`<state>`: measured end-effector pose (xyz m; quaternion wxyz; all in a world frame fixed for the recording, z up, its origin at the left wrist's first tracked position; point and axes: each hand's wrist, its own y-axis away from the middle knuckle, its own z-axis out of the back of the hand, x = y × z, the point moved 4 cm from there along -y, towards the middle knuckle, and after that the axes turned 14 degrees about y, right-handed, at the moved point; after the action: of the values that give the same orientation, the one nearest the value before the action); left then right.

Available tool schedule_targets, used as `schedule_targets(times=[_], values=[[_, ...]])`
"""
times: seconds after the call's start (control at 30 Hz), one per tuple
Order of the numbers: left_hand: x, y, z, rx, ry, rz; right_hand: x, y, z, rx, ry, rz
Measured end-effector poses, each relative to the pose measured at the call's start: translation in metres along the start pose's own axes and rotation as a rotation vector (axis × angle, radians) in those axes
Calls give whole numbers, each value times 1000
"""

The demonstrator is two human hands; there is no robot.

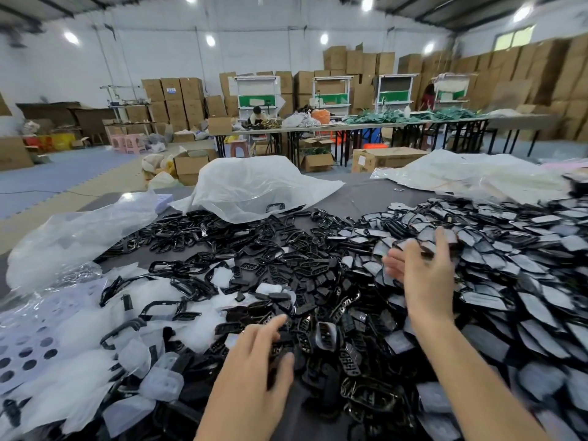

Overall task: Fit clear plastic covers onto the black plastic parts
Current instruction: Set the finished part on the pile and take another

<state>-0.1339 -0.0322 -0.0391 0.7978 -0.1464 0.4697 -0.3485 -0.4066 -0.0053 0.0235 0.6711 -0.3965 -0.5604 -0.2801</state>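
On the table [359,198], black parts [318,281] lay heaped mid-table, clear covers [165,377] at left, covered parts [525,281] at right. The left hand [254,370] rested loose-fingered on the black parts. The right hand [423,275] hovered over the covered parts, its grip too blurred to tell.
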Motion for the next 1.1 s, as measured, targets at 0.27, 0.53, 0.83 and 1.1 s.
schedule_targets(times=[0.27, 0.53, 0.83, 1.1], values=[[23, -12, -1, 58, -625, -35, -16, 91, -86, 476, 671, 502], [28, -21, 2, 8, -574, -27, -51, 108, -108, 617, 1090, 649], [39, -47, 14, 105, -528, 240, -25, 68, -132, 529, 1000, 610], [44, -132, 56, 175, -265, 278, -20, -19, -225, 633, 1004, 442]])
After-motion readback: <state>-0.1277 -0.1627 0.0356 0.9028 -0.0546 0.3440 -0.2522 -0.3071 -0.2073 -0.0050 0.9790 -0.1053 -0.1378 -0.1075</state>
